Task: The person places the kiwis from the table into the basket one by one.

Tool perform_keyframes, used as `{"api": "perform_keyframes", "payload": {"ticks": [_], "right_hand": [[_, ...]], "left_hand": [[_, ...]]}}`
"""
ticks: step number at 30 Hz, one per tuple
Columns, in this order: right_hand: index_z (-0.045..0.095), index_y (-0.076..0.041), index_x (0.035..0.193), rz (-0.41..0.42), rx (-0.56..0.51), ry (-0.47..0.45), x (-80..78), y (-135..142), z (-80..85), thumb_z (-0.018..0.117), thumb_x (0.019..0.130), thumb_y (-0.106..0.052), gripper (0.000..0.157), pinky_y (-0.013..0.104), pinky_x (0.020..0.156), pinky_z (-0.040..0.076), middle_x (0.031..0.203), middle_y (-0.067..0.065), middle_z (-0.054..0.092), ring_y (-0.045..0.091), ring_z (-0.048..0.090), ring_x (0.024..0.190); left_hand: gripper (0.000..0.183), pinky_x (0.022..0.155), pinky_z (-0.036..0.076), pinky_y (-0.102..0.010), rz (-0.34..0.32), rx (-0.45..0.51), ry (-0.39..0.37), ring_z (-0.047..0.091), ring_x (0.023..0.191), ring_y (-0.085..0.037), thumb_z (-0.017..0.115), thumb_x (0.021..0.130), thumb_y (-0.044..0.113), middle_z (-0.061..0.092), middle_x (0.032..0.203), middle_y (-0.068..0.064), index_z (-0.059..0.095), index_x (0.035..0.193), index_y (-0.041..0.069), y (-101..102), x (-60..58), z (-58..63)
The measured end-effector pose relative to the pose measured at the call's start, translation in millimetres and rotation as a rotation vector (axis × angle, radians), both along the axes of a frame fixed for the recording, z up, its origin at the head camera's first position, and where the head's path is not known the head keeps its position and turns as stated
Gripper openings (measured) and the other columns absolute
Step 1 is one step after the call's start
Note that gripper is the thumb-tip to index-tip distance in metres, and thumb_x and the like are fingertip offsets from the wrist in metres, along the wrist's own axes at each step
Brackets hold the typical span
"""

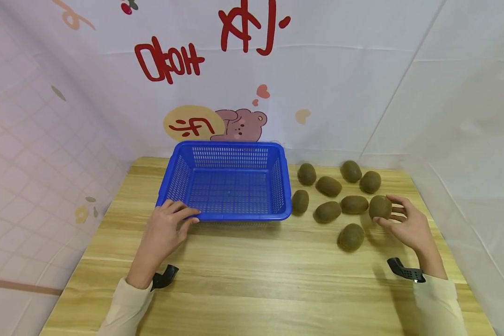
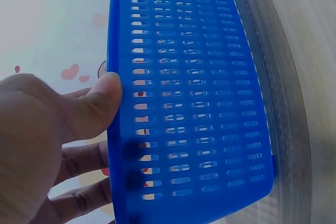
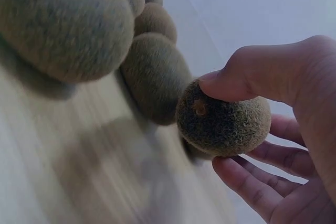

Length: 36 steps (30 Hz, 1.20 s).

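Observation:
A blue plastic basket (image 1: 235, 217) with slotted walls stands at the back of the table, nothing inside it. My left hand (image 1: 164, 231) grips its near left rim. In the left wrist view the thumb (image 2: 102, 100) lies on the outer side of the rim, with the fingers reaching past its other side. At the right, my right hand (image 1: 411, 226) holds a brown fuzzy kiwi (image 1: 379, 207) between thumb and fingers. The right wrist view shows that held kiwi (image 3: 226, 121) with its stem end towards the camera and the thumb on top.
Several loose kiwis lie right of the basket, among them one kiwi (image 1: 351, 237) nearest the front and another (image 1: 354, 204) just left of the held one. A printed cloth (image 1: 340, 84) hangs behind the wooden table (image 1: 269, 280), and white sheets flank it.

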State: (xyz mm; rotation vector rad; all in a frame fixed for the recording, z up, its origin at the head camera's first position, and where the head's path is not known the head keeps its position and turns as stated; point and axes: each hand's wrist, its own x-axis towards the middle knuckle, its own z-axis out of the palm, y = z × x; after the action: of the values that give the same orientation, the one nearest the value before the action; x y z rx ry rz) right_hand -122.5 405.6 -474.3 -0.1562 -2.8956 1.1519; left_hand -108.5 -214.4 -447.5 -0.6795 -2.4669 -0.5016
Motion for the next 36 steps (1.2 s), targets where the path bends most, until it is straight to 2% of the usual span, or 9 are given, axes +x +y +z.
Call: {"api": "perform_keyframes", "payload": {"ticks": [14, 20, 25, 31, 36], "right_hand": [[0.047, -0.009, 0.151, 0.089, 0.009, 0.159, -6.1, -36, 25.0, 0.087, 0.084, -0.027, 0.08, 0.003, 0.081, 0.046, 0.146, 0.02, 0.051, -0.016, 0.049, 0.1], [0.05, -0.01, 0.149, 0.136, -0.02, 0.214, -16.7, -55, 33.2, 0.088, 0.083, -0.021, 0.077, 0.004, 0.086, 0.047, 0.143, 0.015, 0.054, -0.011, 0.051, 0.106], [0.052, -0.01, 0.146, 0.173, -0.051, 0.238, -25.1, -71, 38.9, 0.088, 0.082, -0.015, 0.073, 0.007, 0.087, 0.051, 0.139, 0.01, 0.058, -0.007, 0.056, 0.106], [0.052, -0.011, 0.147, 0.224, -0.072, 0.251, -29.4, -89, 45.2, 0.088, 0.082, -0.015, 0.075, 0.008, 0.088, 0.052, 0.14, 0.015, 0.057, -0.011, 0.054, 0.107], [0.053, -0.013, 0.148, 0.246, -0.087, 0.247, -34.6, -103, 47.7, 0.089, 0.081, -0.016, 0.076, 0.013, 0.09, 0.054, 0.141, 0.013, 0.057, 0.0, 0.057, 0.112]], "left_hand": [[0.018, 0.068, 0.046, -0.038, -0.018, 0.01, -0.034, 0.058, 0.08, -0.023, 0.088, 0.081, 0.017, 0.072, 0.086, -0.002, 0.082, 0.098, 0.016, -1, -1.5, 3.1], [0.021, 0.068, 0.047, -0.039, -0.028, 0.016, -0.05, 0.059, 0.081, -0.024, 0.089, 0.078, 0.015, 0.071, 0.085, -0.003, 0.082, 0.098, 0.015, -2, -2.4, 5.4], [0.02, 0.068, 0.046, -0.039, -0.02, 0.009, -0.064, 0.059, 0.08, -0.024, 0.089, 0.079, 0.016, 0.072, 0.086, -0.003, 0.083, 0.098, 0.016, -3, -1.9, 6.3], [0.019, 0.068, 0.047, -0.038, -0.015, 0.01, -0.063, 0.059, 0.079, -0.024, 0.089, 0.079, 0.017, 0.072, 0.085, -0.004, 0.083, 0.097, 0.015, -3, -0.7, 5.3], [0.019, 0.067, 0.046, -0.037, -0.018, 0.017, -0.057, 0.058, 0.078, -0.023, 0.089, 0.079, 0.017, 0.072, 0.085, -0.004, 0.083, 0.097, 0.016, -2, 0.0, 4.0]]}}
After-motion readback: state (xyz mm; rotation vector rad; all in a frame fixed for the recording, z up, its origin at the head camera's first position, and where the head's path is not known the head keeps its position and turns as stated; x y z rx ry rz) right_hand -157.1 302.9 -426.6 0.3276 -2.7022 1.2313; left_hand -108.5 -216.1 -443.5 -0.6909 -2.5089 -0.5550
